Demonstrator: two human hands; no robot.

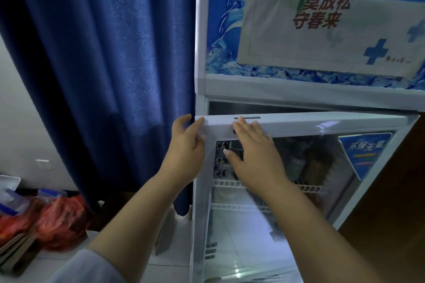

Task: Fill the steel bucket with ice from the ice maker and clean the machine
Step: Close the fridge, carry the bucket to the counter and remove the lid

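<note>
While the glass door (299, 126) of the white display cooler (202, 30) is swung ajar, its smooth white frame is held at the top left corner by the left hand (186, 145), whose fingers are curled round the frame's outer edge with the thumb laid along the top rail; the right hand (255, 154) is spread flat, fingers straight, against the upper rail and the pane below it, gripping nothing. A narrow slot handle (247, 118) is seen in the top rail just above the right fingertips. Behind the glossy, reflective pane, white wire shelves (230, 183) and some dim bottle-like shapes are made out only vaguely; small printed labels (222, 146) inside the door's left edge are too blurred to be read. The cooler's header panel is printed with blue ice and dolphin artwork, and is partly covered by a pale taped-on poster (333, 37) with red characters and blue crosses, cut off at the right edge. A heavy, pleated blue curtain (103, 64) hangs to the left, just beside the cabinet. Crumpled red plastic bags (59, 220) and a blue-lidded clear box (11, 200) lie low at the left, cut off by the frame. No steel bucket or ice can be made out
</note>
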